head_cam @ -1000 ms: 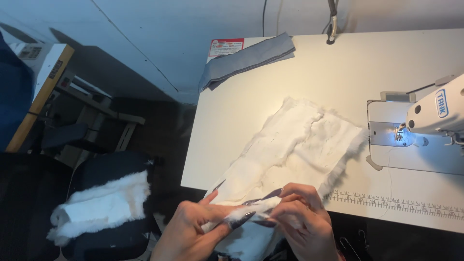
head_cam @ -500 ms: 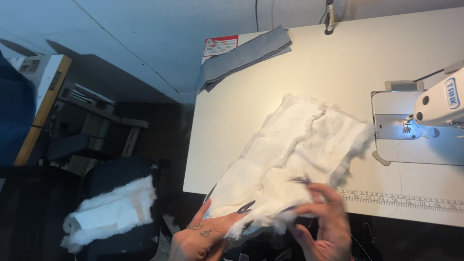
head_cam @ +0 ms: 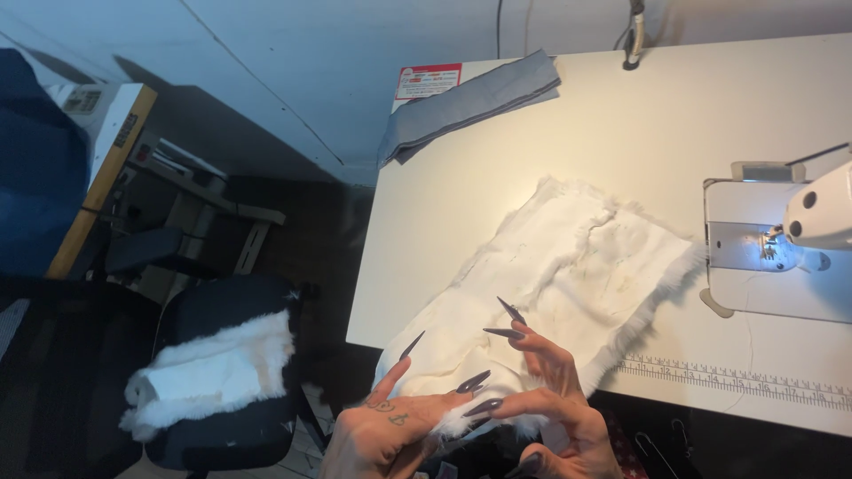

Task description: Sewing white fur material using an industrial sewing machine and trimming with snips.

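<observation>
Fur piece (head_cam: 568, 284) flat on table (head_cam: 692, 115), unsewn.
I see left hand (head_cam: 390, 426) and right hand (head_cam: 550, 390) spread wide, holding nothing, at its near edge.

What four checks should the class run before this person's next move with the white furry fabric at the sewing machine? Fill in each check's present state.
1. Both hands at the fabric: left hand and right hand rest at the near edge of the white furry fabric. Ok.
2. Fabric lying flat on the table: its near end hangs over the edge. Not ok.
3. Fabric clear of the needle: it lies just left of the sewing machine, with its edge at the base. Ok.
4. Machine lamp lit. Ok.
</observation>
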